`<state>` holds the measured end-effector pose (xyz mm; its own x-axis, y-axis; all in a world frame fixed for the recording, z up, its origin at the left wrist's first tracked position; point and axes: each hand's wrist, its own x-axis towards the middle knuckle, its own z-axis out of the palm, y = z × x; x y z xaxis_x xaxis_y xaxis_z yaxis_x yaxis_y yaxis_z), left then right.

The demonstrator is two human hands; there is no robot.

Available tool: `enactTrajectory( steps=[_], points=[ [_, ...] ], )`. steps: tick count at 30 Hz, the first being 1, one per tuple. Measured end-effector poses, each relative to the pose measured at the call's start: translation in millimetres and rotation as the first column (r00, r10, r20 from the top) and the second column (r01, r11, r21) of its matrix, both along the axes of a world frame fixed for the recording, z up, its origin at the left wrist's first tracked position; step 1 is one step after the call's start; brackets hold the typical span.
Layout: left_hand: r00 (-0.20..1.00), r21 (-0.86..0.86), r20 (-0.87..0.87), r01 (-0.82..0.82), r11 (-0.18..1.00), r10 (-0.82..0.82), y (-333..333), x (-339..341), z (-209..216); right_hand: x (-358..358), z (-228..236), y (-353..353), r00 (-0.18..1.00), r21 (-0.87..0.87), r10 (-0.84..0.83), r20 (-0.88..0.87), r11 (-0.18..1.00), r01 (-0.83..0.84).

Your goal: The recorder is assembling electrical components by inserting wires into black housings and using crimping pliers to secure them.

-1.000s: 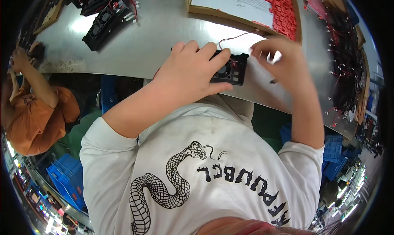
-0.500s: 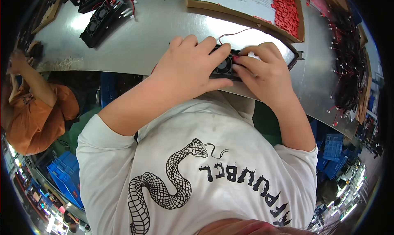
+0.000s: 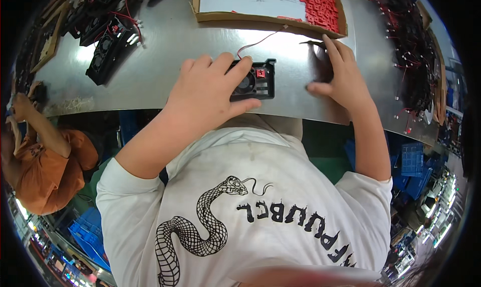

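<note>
My left hand spans a black plastic fan housing on the metal table, thumb at its near edge and fingers over the far side, hiding its left part. Inside the housing a small round fan shows beside my fingers. To its right sits a small red square piece. A thin red wire runs from the far side to a small pale connector. My right hand is apart from the housing, farther right, fingers and thumb spread. Near it is a dark shape I cannot make out.
A cardboard tray with a paper sheet and many red pieces lies beyond the housing. More black fan units with wires lie at the far left. Dark wired parts pile up at the right. Another person is at the left.
My right hand has come off the red piece in the housing, moved right and opened. My left hand still holds the housing, which now shows its right end.
</note>
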<state>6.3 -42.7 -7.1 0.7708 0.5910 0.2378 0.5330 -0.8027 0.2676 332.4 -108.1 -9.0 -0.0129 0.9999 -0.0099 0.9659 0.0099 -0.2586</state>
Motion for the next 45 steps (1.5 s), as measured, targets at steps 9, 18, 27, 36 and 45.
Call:
enactTrajectory(
  steps=[9, 18, 27, 36, 45],
  points=[
    [1.000, 0.001, -0.028, 0.013, 1.000, -0.013, -6, 11, 0, -42, 26, 10, 0.431, 0.374, 0.393, -0.812, 0.918, -0.134],
    [0.999, -0.001, -0.013, 0.045, 0.999, -0.045, 1, 16, 0, -68, 63, 47, -0.257, 0.549, 0.485, -0.836, 0.715, -0.433],
    [0.999, -0.035, 0.005, 0.051, 0.998, -0.050, 0, 15, 2, -82, 41, 37, 0.016, 0.248, 0.278, -0.961, 0.880, -0.404],
    [0.999, -0.054, 0.009, 0.046, 0.998, -0.045, -1, 13, 5, -98, 57, 36, 0.042, 0.219, 0.241, -0.970, 0.932, -0.289],
    [0.999, -0.060, -0.001, 0.032, 0.998, -0.032, 3, 9, 0, -89, 49, 36, 0.017, 0.305, 0.321, -0.947, 0.914, -0.269]
  ],
)
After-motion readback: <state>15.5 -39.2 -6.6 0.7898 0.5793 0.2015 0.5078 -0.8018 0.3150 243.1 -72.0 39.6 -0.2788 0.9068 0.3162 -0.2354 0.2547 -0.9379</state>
